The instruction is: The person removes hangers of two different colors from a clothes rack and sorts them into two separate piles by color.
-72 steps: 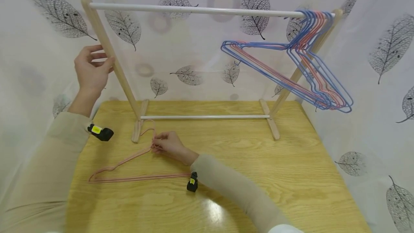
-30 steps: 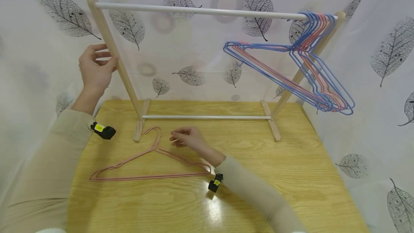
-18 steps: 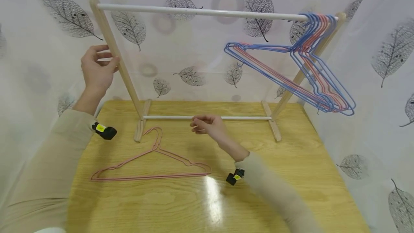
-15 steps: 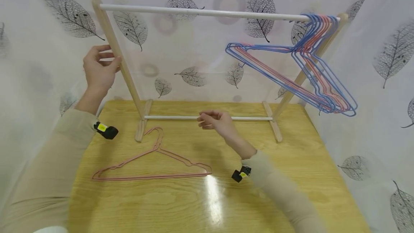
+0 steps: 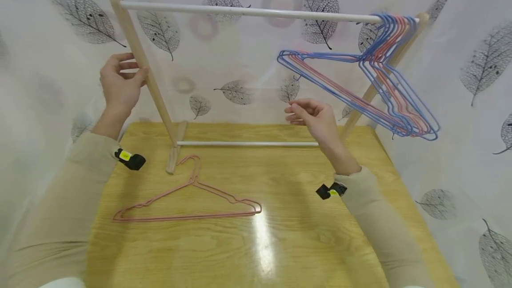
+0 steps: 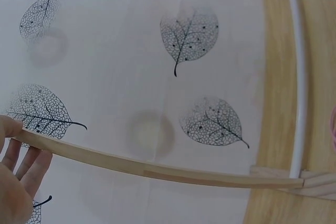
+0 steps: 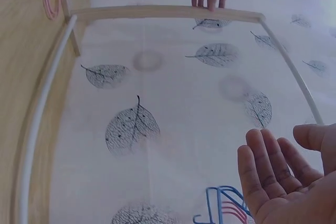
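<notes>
At the left side of a clothes rack, my left hand (image 5: 122, 86) pinches the wooden post (image 5: 158, 99) between thumb and fingers; the left wrist view shows the thumb over the post (image 6: 131, 165) and fingers beneath it. My right hand (image 5: 320, 123) is raised in front of the rack's right side, holding nothing. Its fingers are loosely extended and the palm shows in the right wrist view. Blue and pink wire clothes hangers (image 5: 386, 46) hang bunched at the right end of the white top rail (image 5: 248, 11). Overlapping pink clothes hangers (image 5: 184, 218) lie on the table, hook toward the rack.
The rack's lower white bar (image 5: 240, 144) runs close above the wooden table (image 5: 224, 252). A wooden foot (image 5: 172, 161) stands at the left; my right arm covers the right foot. Leaf-patterned white curtain (image 5: 248, 66) surrounds the table at the back and sides.
My right hand has let go of the pink hangers on the table and moved right and up toward the hanging ones. My left hand has stayed on the post.
</notes>
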Demonstrator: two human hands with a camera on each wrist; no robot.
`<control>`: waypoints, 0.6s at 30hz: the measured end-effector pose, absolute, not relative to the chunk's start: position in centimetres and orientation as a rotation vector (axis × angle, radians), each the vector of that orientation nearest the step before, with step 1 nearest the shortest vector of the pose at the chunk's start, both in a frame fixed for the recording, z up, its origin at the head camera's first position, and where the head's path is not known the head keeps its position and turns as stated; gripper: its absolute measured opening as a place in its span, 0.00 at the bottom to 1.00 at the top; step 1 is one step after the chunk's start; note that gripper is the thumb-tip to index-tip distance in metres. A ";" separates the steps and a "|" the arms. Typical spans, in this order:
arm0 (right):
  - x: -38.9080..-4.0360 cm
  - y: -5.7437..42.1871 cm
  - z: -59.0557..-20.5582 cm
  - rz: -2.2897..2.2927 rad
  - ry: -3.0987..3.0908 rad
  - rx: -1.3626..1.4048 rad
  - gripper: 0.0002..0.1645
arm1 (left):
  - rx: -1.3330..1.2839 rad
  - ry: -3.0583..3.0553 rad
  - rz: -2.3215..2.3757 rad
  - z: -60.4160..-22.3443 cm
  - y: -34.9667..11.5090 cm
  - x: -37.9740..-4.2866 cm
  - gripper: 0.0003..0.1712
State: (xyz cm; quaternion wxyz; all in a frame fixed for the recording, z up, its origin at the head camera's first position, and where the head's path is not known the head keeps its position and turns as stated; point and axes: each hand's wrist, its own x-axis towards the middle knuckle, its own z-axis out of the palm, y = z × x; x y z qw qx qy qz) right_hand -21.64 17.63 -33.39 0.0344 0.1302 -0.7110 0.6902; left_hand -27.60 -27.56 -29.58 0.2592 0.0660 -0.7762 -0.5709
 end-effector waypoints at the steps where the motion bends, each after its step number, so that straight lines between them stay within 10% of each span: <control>1: -21.8 18.2 -32.9 2.121 -2.163 0.403 0.09 | 0.178 -2.102 -1.547 -29.5 -27.6 -27.6 0.22; 18: -22.6 25.8 -27.0 2.104 -1.972 0.319 0.12 | 0.182 -2.100 -1.560 -29.5 -27.6 -27.4 0.22</control>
